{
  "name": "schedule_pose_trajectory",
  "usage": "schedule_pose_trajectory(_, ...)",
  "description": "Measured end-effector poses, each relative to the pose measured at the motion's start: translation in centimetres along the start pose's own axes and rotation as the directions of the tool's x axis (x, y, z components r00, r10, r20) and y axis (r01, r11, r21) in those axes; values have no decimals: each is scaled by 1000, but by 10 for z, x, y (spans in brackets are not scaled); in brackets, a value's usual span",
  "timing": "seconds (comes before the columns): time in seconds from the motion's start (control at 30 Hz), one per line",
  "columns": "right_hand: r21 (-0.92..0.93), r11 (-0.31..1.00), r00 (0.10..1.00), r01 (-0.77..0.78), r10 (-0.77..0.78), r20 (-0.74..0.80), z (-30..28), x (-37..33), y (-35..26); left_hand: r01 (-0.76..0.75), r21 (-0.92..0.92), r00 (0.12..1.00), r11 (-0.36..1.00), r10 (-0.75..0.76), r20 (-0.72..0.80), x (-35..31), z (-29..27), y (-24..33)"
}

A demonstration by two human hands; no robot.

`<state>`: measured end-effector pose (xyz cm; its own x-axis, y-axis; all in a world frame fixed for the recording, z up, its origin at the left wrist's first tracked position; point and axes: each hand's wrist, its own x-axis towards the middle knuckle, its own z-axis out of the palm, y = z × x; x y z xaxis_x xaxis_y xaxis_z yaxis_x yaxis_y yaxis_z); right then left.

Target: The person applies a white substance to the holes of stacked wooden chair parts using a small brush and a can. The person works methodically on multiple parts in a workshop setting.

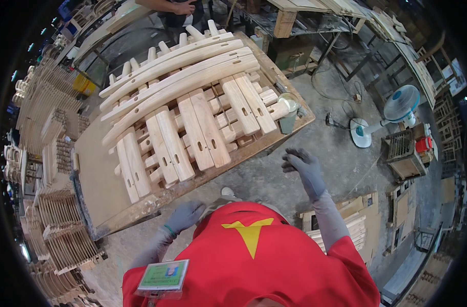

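Observation:
My right hand (306, 171), in a grey glove, is in the air off the near right side of the worktable (103, 179). Its fingers are spread and slightly bent, with nothing between them. My left hand (185, 215), also gloved in grey, hangs low beside my red shirt, short of the table's near edge. Its fingertips are turned away and hidden. On the table lies a crisscross stack of pale wood: flat slats (205, 130) with slots near their ends, and long curved rails (177, 77) across the top. A greenish cup (287, 123) stands at the table's right corner.
A person's hand (184, 7) shows beyond the table. At the right stand a fan (401, 104) and a wooden crate (403, 153), with a cable (341, 97) on the floor. Stacked wooden parts (67, 225) line the left; more pieces (351, 230) lie behind my right arm.

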<state>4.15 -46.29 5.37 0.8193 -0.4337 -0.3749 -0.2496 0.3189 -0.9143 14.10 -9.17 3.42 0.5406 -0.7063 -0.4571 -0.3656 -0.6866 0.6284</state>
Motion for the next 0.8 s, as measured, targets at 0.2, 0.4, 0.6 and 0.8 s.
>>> schedule_pose_trajectory(0.2,-291,955,823,-55,-121,-554,-9,94,50,-196,-283,980,939,177,-91,27,-57,69)
schedule_pose_trajectory(0.4,-870,413,742,-271,-485,-462,15,143,50,-276,-364,961,889,243,-133,53,-67,88)
schedule_pose_trajectory(0.6,-697,691,854,-193,-231,-465,-5,163,38,-187,-498,982,847,180,-63,72,-69,102)
schedule_pose_trajectory(0.8,197,980,966,-32,81,-244,-44,156,38,-125,-640,992,758,94,-83,101,-74,124)
